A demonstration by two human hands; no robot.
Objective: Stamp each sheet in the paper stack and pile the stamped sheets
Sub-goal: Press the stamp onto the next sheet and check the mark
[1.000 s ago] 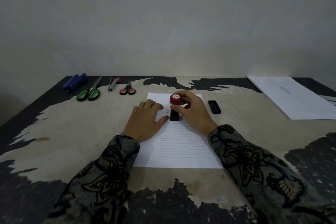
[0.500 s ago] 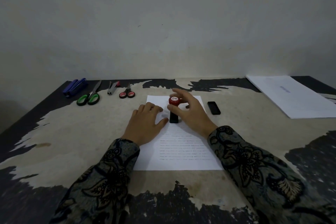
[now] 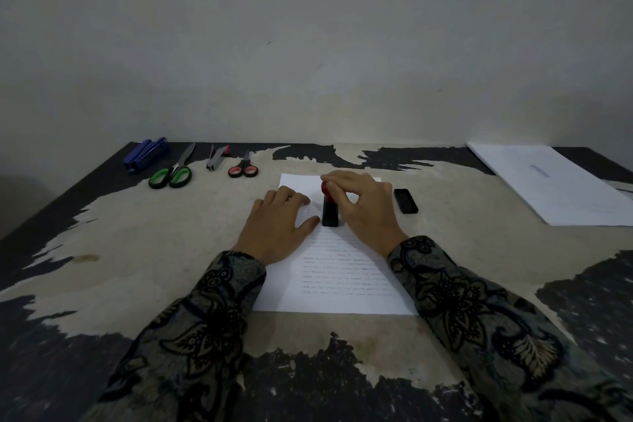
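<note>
Desk: worn dark desk with a pale scuffed top (image 3: 144,250), carrying everything here
Stamped pile: one white pile of sheets (image 3: 561,188) at the far right corner, well apart from the hands; sheet count cannot be told
Paper stack: white printed paper stack (image 3: 342,284) in the centre; thickness too slight to count
Left hand: left hand (image 3: 277,226) lies flat on the stack's upper left, fingers straight and relaxed, pinning the paper
Right hand: right hand (image 3: 366,209) has its fingers curled over the knob, grasping the stamp
Stamp: one black-bodied stamp with a red round knob (image 3: 329,207), upright, its base on the top sheet near the head of the text
Cap: one small black rectangular cap (image 3: 405,201) just right of the stack
Scissors: two pairs, green-handled scissors (image 3: 171,175) and smaller red-handled scissors (image 3: 244,168)
Staplers: one blue stapler (image 3: 146,152) and one small grey and red stapler (image 3: 217,158)
Step in hand: likely pressing the mark; push straight down, keep the body vertical, hold the sheet still, lift cleanly without sliding
</note>
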